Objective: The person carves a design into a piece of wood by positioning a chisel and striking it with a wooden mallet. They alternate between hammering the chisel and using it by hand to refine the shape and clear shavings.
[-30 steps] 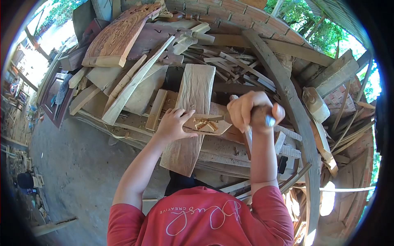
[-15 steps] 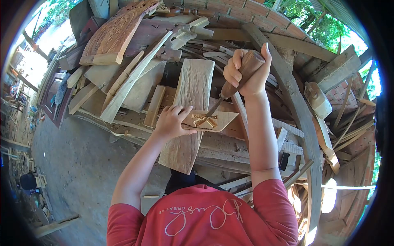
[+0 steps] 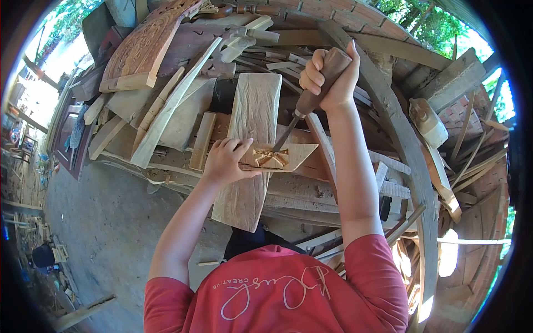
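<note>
My left hand (image 3: 226, 161) grips the left end of a small pale wooden block (image 3: 300, 155), thumb along its lower edge. The block has a slanted right end and a carved recess (image 3: 271, 158) in its face. It lies across a long rough board (image 3: 251, 111). In my right hand (image 3: 338, 83) is the thick brown handle of a chisel (image 3: 317, 95), held with the fingers wrapped round it. The metal blade slants down to the left, its tip at the upper edge of the carved recess.
Beyond the board are piled wood offcuts (image 3: 286, 64) and a carved panel (image 3: 141, 50) at the upper left. A curved grey beam (image 3: 397, 125) runs down the right side, beside a plastic jug (image 3: 430, 123). Concrete floor (image 3: 111, 222) shows at the lower left.
The whole view has shifted slightly, so the board, block and both hands appear a little further left and up. The chisel handle stays in my right hand, its tip still at the recess.
</note>
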